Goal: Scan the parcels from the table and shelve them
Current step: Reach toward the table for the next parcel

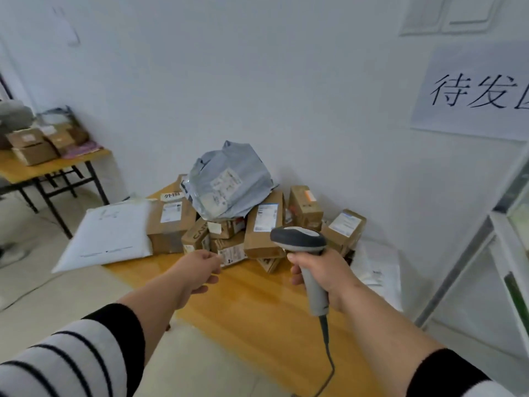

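Right hand [323, 270] is gripping the scanner [303, 247] tight — left hand [200, 267] is hovering loosely curled, holding nothing, just short of the labelled boxes [229, 239], wall sign [472, 93] reading "待发".

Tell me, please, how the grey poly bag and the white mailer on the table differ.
The grey poly bag is crumpled and bulging, atop the cardboard boxes; the white mailer is smooth and flat, overhanging the table edge. The bag's label shows plainly; the mailer's face looks almost blank. Both are soft parcels.
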Tool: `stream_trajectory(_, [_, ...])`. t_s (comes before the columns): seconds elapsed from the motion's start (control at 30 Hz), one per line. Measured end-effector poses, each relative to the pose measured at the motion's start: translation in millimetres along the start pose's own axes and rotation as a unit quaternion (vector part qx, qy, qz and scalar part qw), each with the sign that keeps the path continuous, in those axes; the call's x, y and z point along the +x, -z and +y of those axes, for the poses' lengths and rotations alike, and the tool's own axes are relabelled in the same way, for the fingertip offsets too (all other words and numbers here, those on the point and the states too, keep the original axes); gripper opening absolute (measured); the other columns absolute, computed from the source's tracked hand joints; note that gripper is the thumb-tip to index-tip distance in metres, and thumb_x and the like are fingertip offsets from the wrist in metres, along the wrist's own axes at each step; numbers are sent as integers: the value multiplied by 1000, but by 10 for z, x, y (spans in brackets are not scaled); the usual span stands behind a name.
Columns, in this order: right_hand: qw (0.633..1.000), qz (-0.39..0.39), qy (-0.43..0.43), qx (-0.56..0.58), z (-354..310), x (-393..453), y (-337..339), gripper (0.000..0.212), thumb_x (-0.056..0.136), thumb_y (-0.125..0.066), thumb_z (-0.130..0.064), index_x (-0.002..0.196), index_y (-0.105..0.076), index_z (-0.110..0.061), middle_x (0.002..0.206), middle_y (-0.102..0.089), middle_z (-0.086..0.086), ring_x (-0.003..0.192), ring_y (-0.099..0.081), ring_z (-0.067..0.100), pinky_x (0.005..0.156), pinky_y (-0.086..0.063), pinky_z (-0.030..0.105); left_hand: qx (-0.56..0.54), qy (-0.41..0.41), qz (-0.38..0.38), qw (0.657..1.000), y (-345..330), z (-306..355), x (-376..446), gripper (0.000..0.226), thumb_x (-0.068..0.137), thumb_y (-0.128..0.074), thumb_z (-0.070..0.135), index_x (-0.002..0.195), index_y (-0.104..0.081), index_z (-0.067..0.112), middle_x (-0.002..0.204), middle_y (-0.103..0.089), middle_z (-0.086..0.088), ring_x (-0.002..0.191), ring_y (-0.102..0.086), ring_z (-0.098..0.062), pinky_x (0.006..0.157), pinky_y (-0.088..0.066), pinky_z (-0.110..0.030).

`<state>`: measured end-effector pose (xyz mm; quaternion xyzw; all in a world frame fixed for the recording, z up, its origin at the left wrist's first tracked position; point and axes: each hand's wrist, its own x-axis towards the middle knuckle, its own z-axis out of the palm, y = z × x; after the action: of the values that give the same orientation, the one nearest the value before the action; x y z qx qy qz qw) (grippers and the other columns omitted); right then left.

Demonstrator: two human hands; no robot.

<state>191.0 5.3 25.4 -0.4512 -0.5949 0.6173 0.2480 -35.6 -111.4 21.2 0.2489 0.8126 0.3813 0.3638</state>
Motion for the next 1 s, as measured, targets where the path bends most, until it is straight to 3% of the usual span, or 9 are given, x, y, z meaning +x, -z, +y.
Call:
stream_trajectory(0.13, [1000,-19,-18,14,-165,608,-151,24,83,-78,-24,96,-74,-5,88,-75,18,69,-74,25,64,-60,32,11,-4,55,998,263,262,517,29,97,-54,44,114,-60,21,106,-66,-2,97,-62,-21,84,-54,-39])
stream_trajectory(0.27, [998,-37,-33,26,-284,1073,-262,28,84,-77,-26,101,-72,-4,85,-74,14,71,-74,25,67,-59,36,-9,-20,114,993,494,426,943,64,91,-63,47,144,-41,20,134,-54,-7,114,-56,-28,92,-51,-44])
stream_trajectory(0.4, [998,-39,-47,25,-350,1365,-367,27,82,-79,-26,98,-73,-5,80,-75,12,69,-75,24,65,-61,35,-15,-36,173,984,648,543,1301,78,88,-69,43,151,-30,18,146,-46,-11,108,-54,-26,71,-45,-34])
stream_trajectory(0.53, [997,-38,-65,34,-436,1615,-449,23,83,-78,-22,98,-72,-6,75,-74,11,68,-75,24,52,-54,25,27,-41,185,981,859,683,1758,91,81,-74,49,152,-26,17,152,-37,-14,131,-45,-38,91,-46,-49])
stream_trajectory(0.67, [997,-18,-71,26,-496,1817,-603,22,85,-77,-22,100,-71,-7,75,-74,11,69,-75,25,56,-55,28,54,-57,156,985,1060,874,2220,108,71,-79,57,153,-23,15,154,-34,-16,135,-39,-40,102,-41,-55])
stream_trajectory(0.77, [996,1,-79,36,-554,1973,-792,20,86,-75,-20,101,-71,-8,76,-74,12,71,-74,25,61,-57,32,30,-54,87,994,1153,987,2546,116,65,-85,53,154,-19,18,155,-33,-15,136,-39,-40,106,-39,-57])
stream_trajectory(0.87, [995,20,-79,53,-602,2099,-999,20,86,-76,-20,100,-71,-6,76,-73,13,69,-73,24,64,-57,34,51,-32,0,998,1187,1074,2796,115,63,-88,48,153,-23,18,152,-39,-13,133,-43,-39,103,-41,-55])
stream_trajectory(1.0, [993,55,-80,67,-596,2187,-1188,22,85,-77,-19,101,-71,-5,78,-73,14,70,-73,26,77,-58,41,112,-5,-45,993,1197,1137,3020,102,64,-88,48,144,-35,14,141,-48,-13,123,-50,-37,100,-44,-55])
